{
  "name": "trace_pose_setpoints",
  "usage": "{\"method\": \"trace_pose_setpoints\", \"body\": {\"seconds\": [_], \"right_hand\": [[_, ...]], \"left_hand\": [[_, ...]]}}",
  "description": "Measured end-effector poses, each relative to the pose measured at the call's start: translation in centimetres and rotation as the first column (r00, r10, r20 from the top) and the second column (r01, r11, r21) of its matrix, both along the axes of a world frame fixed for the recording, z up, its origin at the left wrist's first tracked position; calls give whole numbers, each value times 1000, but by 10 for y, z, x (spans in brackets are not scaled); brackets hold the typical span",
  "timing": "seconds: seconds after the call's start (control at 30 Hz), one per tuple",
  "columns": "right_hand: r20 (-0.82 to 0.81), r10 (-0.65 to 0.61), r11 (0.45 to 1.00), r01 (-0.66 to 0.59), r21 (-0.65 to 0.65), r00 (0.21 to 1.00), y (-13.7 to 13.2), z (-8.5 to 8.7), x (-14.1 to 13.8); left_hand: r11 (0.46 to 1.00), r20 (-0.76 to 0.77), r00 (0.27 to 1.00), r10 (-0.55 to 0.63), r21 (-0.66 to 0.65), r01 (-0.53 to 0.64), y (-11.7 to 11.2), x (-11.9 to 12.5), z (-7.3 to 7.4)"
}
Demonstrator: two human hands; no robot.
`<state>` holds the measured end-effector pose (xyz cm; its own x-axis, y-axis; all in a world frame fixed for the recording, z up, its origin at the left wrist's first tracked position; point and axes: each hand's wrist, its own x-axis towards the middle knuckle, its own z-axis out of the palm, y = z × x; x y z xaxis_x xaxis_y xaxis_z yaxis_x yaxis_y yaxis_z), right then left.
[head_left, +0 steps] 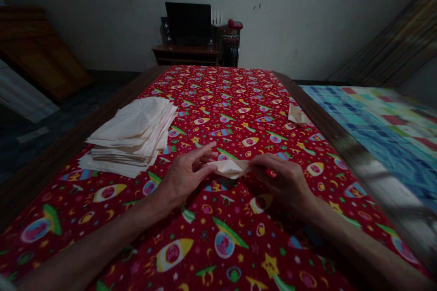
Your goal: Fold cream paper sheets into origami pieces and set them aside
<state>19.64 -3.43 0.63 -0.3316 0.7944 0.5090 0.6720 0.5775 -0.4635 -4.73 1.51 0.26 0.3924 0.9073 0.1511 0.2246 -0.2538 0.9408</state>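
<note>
Between my two hands is a small folded paper boat (231,168), cream white, with a peak in its middle and a pointed tip at each end. My left hand (186,168) pinches the left tip between thumb and fingers. At the opposite tip, my right hand (283,175) grips the paper with its fingers curled, and part of that end is hidden behind them. Left of my left hand lies a thick, uneven stack of paper sheets (126,132). Another folded paper piece (297,114) rests near the right edge of the cloth.
A red patterned cloth (205,218) covers the long surface, with a dark wooden border (300,95). Beyond its far end stand a monitor (189,22), speakers and a red telephone (235,23). A wooden cabinet (41,50) is at left, a blue checked bedspread (362,122) at right.
</note>
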Motion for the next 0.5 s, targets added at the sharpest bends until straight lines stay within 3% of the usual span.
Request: {"method": "trace_pose_setpoints", "body": {"seconds": [0.17,0.3,0.5], "right_hand": [[-17,-64,992,65,110,998,-2,5,-1],[2,-35,994,34,105,999,-5,4,-2],[-8,86,995,-86,49,996,-5,5,-3]], "left_hand": [[928,260,965,-8,-357,104,-4,1,-1],[847,396,917,-49,-469,248,-13,4,4],[864,180,974,-139,-458,209,-15,1,19]]}}
